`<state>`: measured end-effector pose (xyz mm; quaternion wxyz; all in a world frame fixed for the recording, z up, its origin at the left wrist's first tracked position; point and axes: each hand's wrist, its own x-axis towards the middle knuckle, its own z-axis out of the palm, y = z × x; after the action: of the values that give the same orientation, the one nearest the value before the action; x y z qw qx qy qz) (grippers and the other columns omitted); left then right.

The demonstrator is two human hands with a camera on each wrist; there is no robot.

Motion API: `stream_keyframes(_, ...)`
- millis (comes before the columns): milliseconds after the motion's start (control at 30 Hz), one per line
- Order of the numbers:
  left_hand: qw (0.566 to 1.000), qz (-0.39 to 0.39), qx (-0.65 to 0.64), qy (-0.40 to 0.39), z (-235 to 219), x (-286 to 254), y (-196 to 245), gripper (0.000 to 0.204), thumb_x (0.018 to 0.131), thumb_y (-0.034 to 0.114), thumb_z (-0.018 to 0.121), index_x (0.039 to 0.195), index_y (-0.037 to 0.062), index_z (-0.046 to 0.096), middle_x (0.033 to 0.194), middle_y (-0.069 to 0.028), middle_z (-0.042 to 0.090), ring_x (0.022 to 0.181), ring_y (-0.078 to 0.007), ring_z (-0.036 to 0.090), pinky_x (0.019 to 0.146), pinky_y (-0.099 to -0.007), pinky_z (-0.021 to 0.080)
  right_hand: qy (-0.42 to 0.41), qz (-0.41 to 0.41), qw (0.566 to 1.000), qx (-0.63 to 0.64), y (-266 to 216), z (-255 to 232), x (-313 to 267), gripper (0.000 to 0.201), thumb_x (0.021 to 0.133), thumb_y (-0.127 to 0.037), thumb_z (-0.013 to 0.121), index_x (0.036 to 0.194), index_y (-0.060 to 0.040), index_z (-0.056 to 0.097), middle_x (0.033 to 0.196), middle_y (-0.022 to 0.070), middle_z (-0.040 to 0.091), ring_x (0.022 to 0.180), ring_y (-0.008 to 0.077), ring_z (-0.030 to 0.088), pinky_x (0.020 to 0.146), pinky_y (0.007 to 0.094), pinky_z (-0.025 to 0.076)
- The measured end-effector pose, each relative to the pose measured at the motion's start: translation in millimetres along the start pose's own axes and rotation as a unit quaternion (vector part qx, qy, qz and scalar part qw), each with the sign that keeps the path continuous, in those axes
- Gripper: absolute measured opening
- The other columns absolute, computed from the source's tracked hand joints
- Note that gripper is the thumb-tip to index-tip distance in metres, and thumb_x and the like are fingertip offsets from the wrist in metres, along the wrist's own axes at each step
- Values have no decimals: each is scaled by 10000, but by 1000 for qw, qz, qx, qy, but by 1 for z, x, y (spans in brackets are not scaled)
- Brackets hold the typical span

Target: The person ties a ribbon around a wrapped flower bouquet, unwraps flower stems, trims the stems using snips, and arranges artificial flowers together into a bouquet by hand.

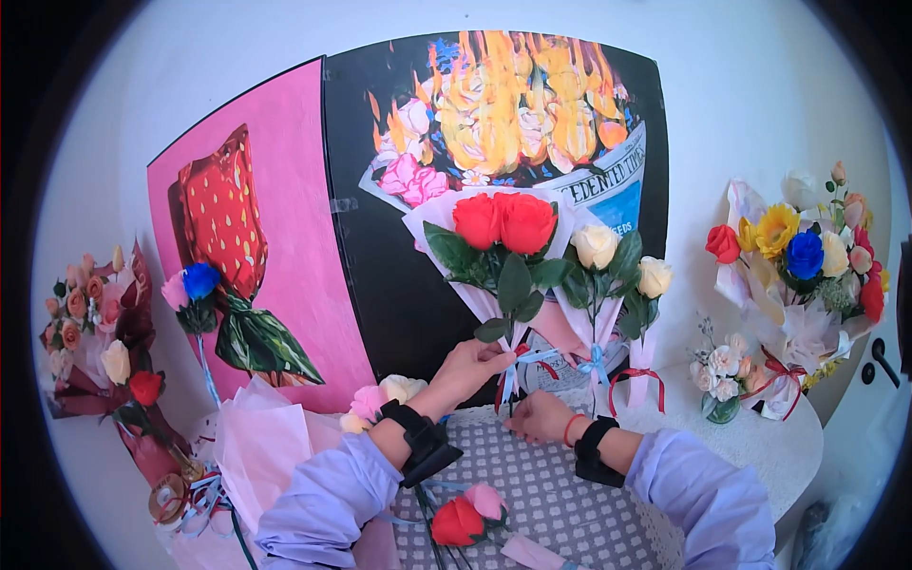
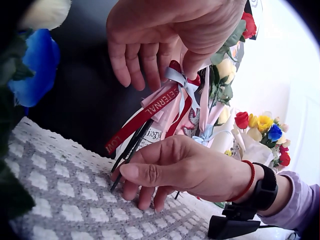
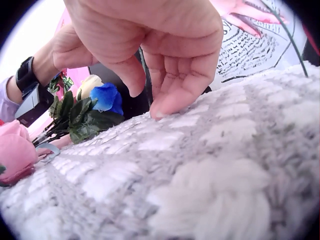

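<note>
A bouquet of two red roses (image 1: pixel 503 221) in pale wrapping paper leans upright against the dark painted board. My left hand (image 1: pixel 465 373) grips its narrow wrapped neck, thumb beside the light blue bow (image 2: pixel 182 82). Below it a red ribbon (image 2: pixel 145 116) with gold lettering hangs down. Lower, my right hand (image 1: pixel 543 418) pinches the dark stems (image 2: pixel 134 142) near their bottom ends. In the right wrist view its fingertips sit close over the crocheted tablecloth (image 3: pixel 165 140), a stem (image 3: pixel 147 80) between thumb and fingers.
Right beside the bouquet stand wrapped cream roses (image 1: pixel 597 247). A red rose (image 1: pixel 458 522) and a pink one lie in front on the cloth. Pink wrapping paper (image 1: pixel 261 456) and a ribbon spool (image 1: pixel 168 499) lie at left. Larger bouquets (image 1: pixel 803 255) stand on both sides.
</note>
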<state>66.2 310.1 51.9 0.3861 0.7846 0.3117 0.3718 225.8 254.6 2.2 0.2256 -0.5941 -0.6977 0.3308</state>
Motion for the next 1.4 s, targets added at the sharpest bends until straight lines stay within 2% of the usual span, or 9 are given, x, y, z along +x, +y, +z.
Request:
stream_keyframes(233, 1000, -8, -7, -9, 1, -4, 6, 314, 828, 245, 578, 991, -24, 583, 888, -44, 596, 820, -93, 519, 766, -248, 399, 8, 26, 1000, -3, 1, -5, -9, 267, 765, -256, 628, 755, 10, 654, 639, 86, 623, 555, 181, 608, 552, 306, 488)
stream_keyframes(333, 1000, -24, 6, -18, -1, -7, 12, 320, 831, 265, 571, 1005, -3, 584, 883, -44, 599, 809, -95, 520, 737, -248, 402, 78, -25, 990, -116, -5, -19, -35, 255, 763, -261, 618, 716, -12, 651, 633, 108, 619, 555, 234, 606, 554, 346, 482)
stream_keyframes(400, 999, -22, 4, -26, -3, -8, 11, 321, 833, 281, 565, 1013, 16, 585, 880, -37, 598, 792, -89, 515, 712, -249, 402, 231, -153, 941, -196, -5, -37, -55, 262, 757, -276, 614, 673, -29, 640, 615, 118, 606, 579, 285, 598, 577, 371, 473)
stream_keyframes(500, 999, -33, -24, 3, -3, -8, 12, 300, 805, 225, 604, 964, -30, 593, 858, -85, 619, 809, -129, 562, 757, -257, 417, 351, -122, 913, -170, -6, -69, -82, 258, 745, -269, 635, 685, -19, 621, 567, 101, 585, 589, 252, 598, 576, 355, 464)
stream_keyframes(567, 999, -40, -28, 1, -2, -9, 15, 297, 810, 227, 603, 958, -30, 593, 870, -75, 617, 819, -117, 556, 756, -251, 411, 416, -97, 904, 10, 7, -87, -88, 251, 734, -247, 657, 789, -8, 603, 620, 105, 598, 587, 218, 597, 569, 336, 462)
stream_keyframes(667, 999, -41, -20, -22, -5, -12, 19, 286, 820, 265, 590, 956, 14, 593, 879, -28, 603, 820, -92, 531, 740, -245, 397, 427, -155, 890, 33, 38, -89, -72, 309, 726, -228, 673, 899, 4, 566, 721, 120, 613, 548, 190, 582, 533, 317, 457)
stream_keyframes(800, 998, -55, -8, -24, -4, -10, 16, 255, 833, 294, 576, 937, 61, 591, 878, 16, 589, 817, -71, 515, 726, -240, 390, 312, -90, 930, 173, 29, -80, -60, 373, 717, -215, 693, 957, 26, 540, 813, 121, 611, 539, 168, 589, 456, 278, 461)
stream_keyframes(1033, 997, -72, -20, -14, -3, -7, 10, 213, 836, 232, 573, 931, 43, 600, 857, 0, 602, 772, -69, 526, 698, -222, 397, 324, -117, 917, 202, 29, -79, -42, 202, 761, -109, 646, 692, 39, 526, 535, 70, 552, 436, 135, 555, 381, 266, 414)
stream_keyframes(1400, 996, -79, -26, -30, -1, -9, 15, 205, 848, 250, 566, 937, 67, 592, 868, 14, 606, 786, -59, 541, 707, -216, 408, 316, -78, 938, 121, 37, -81, -42, 246, 759, -200, 644, 750, 35, 572, 612, 111, 603, 510, 161, 584, 490, 294, 447)
